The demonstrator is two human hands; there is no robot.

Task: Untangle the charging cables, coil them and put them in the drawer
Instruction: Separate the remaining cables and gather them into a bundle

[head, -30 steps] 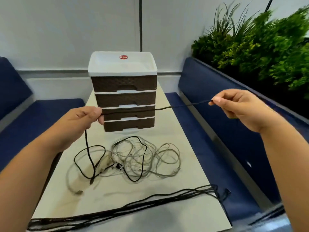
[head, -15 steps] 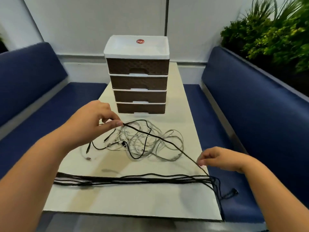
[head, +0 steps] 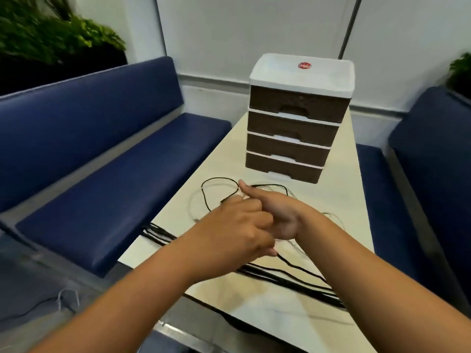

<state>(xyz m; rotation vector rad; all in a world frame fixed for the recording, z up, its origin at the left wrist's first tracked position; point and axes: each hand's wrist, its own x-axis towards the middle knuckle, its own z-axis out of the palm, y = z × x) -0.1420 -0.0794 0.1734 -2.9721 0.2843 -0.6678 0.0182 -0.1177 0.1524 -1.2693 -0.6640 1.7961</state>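
None of the cables coiled or stowed yet, we judge: tangle [head: 219, 197] on table [head: 339, 205] beside 4 closed drawers [head: 293, 133], left hand [head: 234, 235] and right hand [head: 277, 212] together, grip unclear.

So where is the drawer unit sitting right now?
In the head view, the drawer unit stands upright on the table, right of centre, just beyond the tangled cables.

The drawer unit [head: 298, 123] stands at the tabletop's [head: 339, 200] far end, its four drawers closed. Bare tabletop lies right of it. Loose cable loops [head: 216, 189] sit before it; straight black cables [head: 293, 276] cross the near edge. Benches [head: 114, 174] flank both long sides.
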